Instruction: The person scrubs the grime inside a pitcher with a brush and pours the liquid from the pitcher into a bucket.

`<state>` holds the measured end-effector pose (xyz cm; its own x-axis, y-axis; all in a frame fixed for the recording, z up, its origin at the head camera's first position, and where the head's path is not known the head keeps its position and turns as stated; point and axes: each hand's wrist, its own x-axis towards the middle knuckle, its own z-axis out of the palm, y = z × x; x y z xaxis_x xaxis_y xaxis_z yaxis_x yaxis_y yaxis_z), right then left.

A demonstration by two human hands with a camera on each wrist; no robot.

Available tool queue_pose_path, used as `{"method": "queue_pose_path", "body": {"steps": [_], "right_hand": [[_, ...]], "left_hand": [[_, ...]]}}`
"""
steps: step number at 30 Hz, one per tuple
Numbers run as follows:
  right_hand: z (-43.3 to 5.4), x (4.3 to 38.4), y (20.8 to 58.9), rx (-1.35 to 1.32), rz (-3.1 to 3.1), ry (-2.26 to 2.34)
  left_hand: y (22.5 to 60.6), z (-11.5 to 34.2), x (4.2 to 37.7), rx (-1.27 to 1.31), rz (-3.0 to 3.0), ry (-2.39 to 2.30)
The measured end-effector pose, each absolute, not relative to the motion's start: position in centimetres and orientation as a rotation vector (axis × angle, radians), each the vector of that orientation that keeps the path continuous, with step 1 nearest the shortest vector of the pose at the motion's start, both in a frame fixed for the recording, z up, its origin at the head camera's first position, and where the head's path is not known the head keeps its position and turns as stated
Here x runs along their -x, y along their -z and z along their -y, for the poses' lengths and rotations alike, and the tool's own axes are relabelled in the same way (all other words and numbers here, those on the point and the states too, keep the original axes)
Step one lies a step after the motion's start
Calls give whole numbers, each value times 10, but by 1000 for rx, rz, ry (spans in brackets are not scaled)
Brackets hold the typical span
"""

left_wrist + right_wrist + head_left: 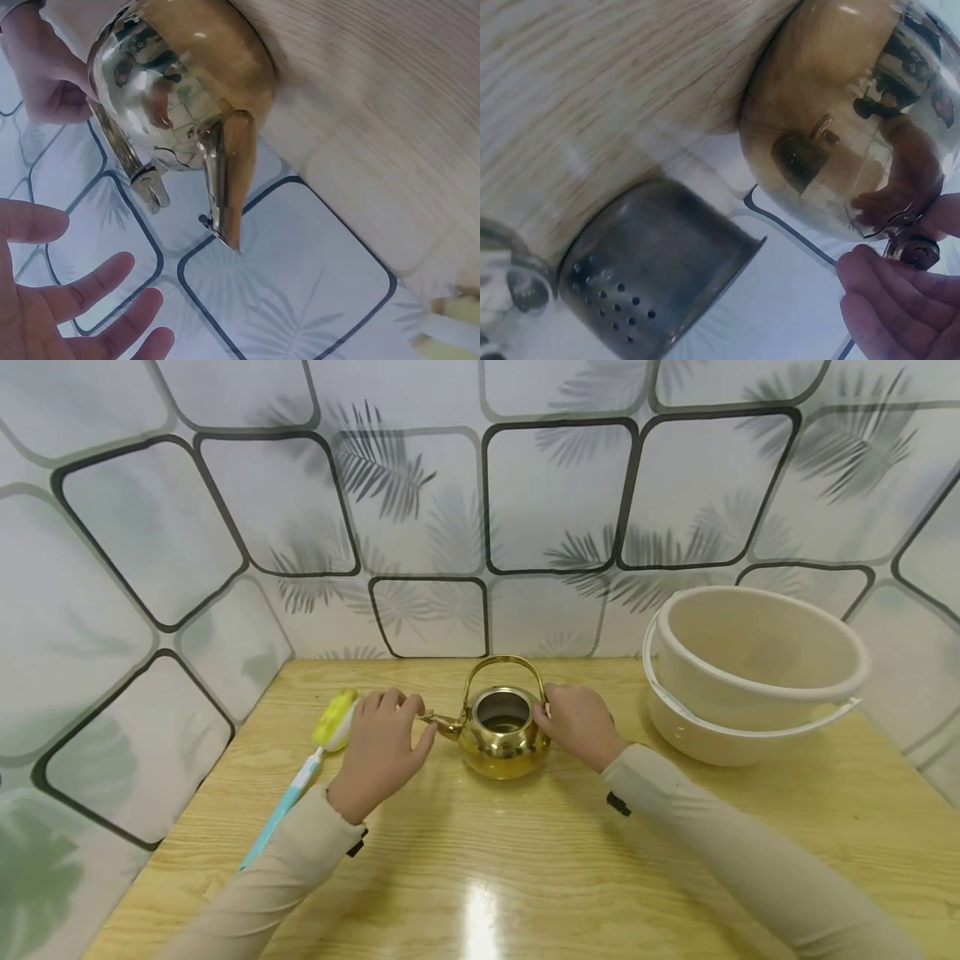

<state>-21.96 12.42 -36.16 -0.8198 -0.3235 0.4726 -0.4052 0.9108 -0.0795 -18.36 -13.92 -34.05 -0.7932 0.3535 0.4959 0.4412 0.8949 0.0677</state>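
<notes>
A shiny gold teapot (504,758) stands upright on the table without a lid, its arched handle (504,660) raised and its spout (444,724) pointing left. My right hand (581,722) grips it at the right side, fingers at the handle's base (913,251) and thumb by the rim. Near the spout tip, my left hand (384,747) hovers; the left wrist view shows its fingers (94,285) spread and apart from the spout. In the right wrist view, a metal strainer cup (660,262) with small holes stands beside the teapot; the head view hides it behind my right hand.
A brush with yellow bristles (330,718) and a blue-white handle (281,810) lies at left. At right, a beige basin (757,685) sits in a bucket (697,739) with a white handle. A shiny rounded item (517,281) is cut off. Patterned walls (420,543) enclose the table.
</notes>
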Motion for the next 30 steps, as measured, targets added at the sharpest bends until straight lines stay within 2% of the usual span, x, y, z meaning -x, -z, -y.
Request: {"method": "queue_pose_path", "body": {"steps": [18,30], "right_hand": [[-137,230,369,-624,2317,175],[-141,235,377,-641,2267,260]], "left_hand": [[347,174,178,520,2606,193],[350,199,178,545,2705,63]]}}
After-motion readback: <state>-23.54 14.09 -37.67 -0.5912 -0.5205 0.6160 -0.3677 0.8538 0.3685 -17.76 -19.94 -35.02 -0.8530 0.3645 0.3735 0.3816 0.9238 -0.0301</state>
